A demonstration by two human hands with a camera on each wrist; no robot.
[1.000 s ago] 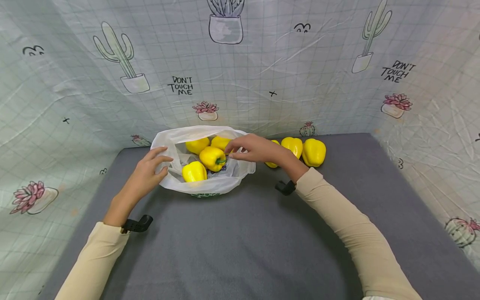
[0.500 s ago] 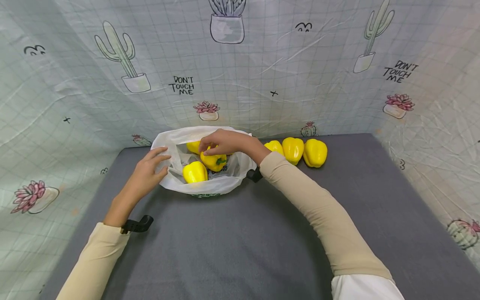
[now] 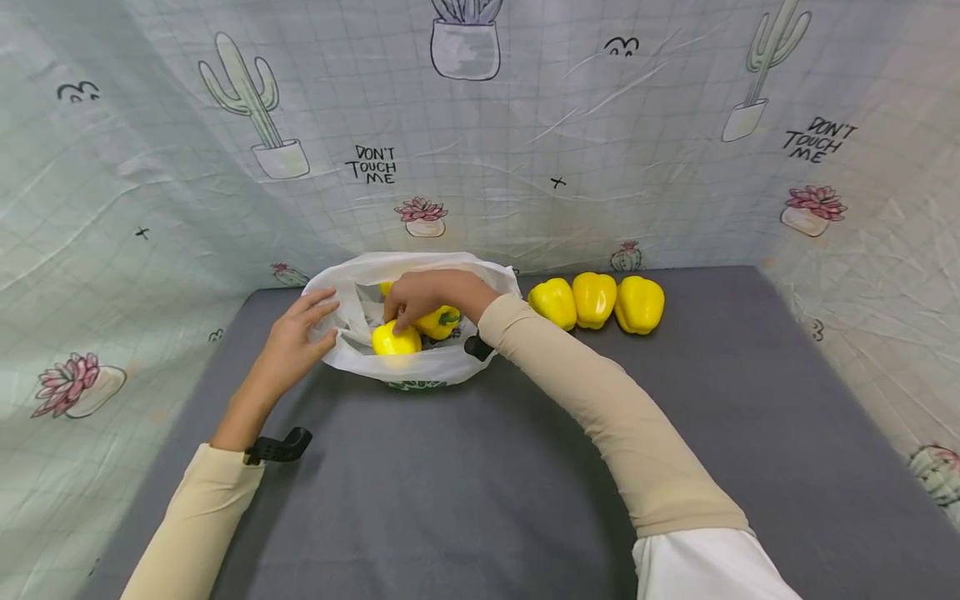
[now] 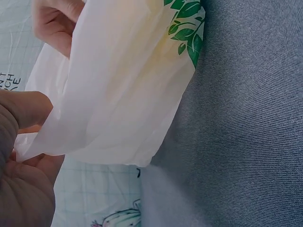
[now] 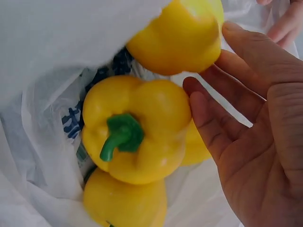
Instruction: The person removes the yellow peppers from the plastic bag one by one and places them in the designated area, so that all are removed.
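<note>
A white plastic bag [image 3: 360, 363] with a green leaf print lies with its mouth wide, several yellow bell peppers inside. At its left rim, my left hand [image 3: 296, 340] has the bag's edge between thumb and fingers, as the left wrist view shows. My right hand [image 3: 426, 293] reaches into the bag, with thumb and fingers about the front-left bell pepper [image 5: 182, 40]. Beside the fingertips sits another bell pepper [image 5: 156, 104], its green stem facing the right wrist camera. More peppers lie partly hidden beneath it and behind my right hand.
Three more yellow bell peppers, the left one [image 3: 552, 303], the middle one [image 3: 595, 300] and the right one [image 3: 640, 305], stand in a row right of the bag. A grey cloth [image 3: 450, 475] covers the table. A cactus-print curtain [image 3: 510, 142] hangs behind.
My right hand has moved left and down, deeper into the bag, from the back-right pepper to the front-left one. The left hand has stayed at the rim.
</note>
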